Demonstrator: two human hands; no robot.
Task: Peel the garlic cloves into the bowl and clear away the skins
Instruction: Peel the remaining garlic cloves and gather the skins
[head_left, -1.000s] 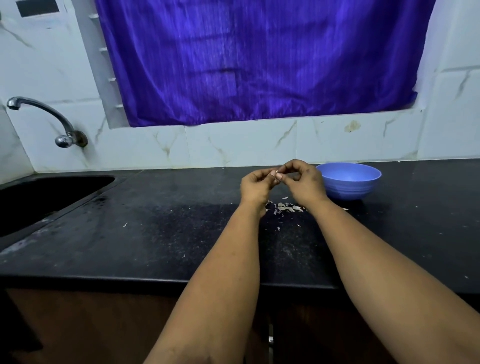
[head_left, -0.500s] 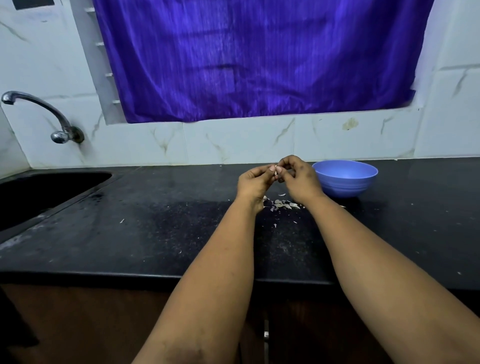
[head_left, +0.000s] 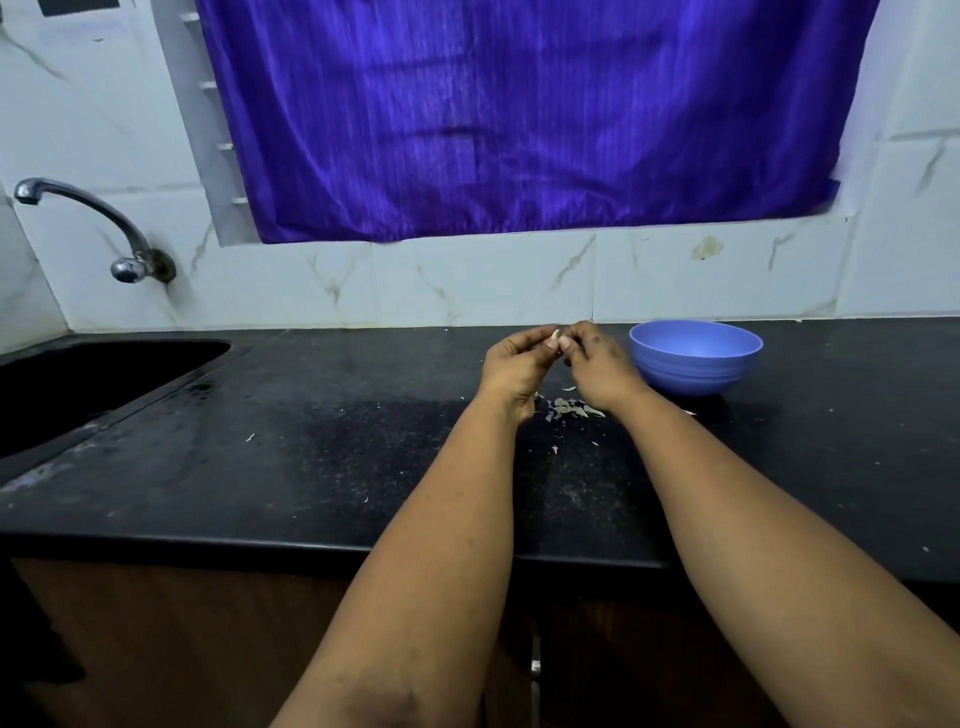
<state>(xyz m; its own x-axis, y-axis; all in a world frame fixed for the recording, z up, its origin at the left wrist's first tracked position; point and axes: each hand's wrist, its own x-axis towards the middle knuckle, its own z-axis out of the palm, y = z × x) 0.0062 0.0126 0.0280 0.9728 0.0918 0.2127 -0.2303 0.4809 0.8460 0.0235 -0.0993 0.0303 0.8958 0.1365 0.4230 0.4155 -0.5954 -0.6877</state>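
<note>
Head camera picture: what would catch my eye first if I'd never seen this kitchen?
Probably the purple curtain filling the window above the counter. Below it, the left hand and right hand meet over the counter, pinching a small pale garlic clove between them. A blue bowl stands just right of the hands, with skins scattered beneath them.

1. The worktop (head_left: 260, 467) was black speckled stone, dull and dusty.
2. The bowl (head_left: 696, 364) on it looked like smooth, matt blue plastic.
3. Skins (head_left: 571, 408) left of the bowl were thin and papery.
4. Behind the bowl hung a sheeny purple cloth curtain (head_left: 519, 119), over glossy marbled tiles (head_left: 467, 280).
5. The tap (head_left: 93, 228) was shiny metal.
</note>
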